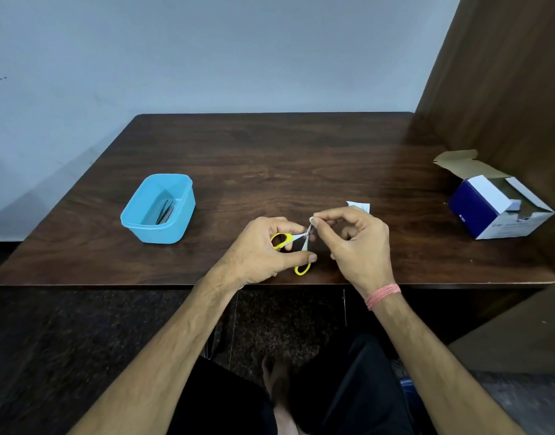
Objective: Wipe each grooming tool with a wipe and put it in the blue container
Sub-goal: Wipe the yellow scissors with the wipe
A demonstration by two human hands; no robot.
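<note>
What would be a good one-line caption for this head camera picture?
Left hand holds yellow-handled scissors while right hand wipes the blades, blue container waiting nearby.

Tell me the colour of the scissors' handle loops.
Yellow. The scissors in the left hand show them best in the head view.

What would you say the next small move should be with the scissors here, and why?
Probably keep drawing the wipe along the blades: the right hand pinches it at the tip of the yellow-handled scissors, which the left hand grips by the handles, open. They are not yet in the blue container, where a dark tool already lies.
</note>
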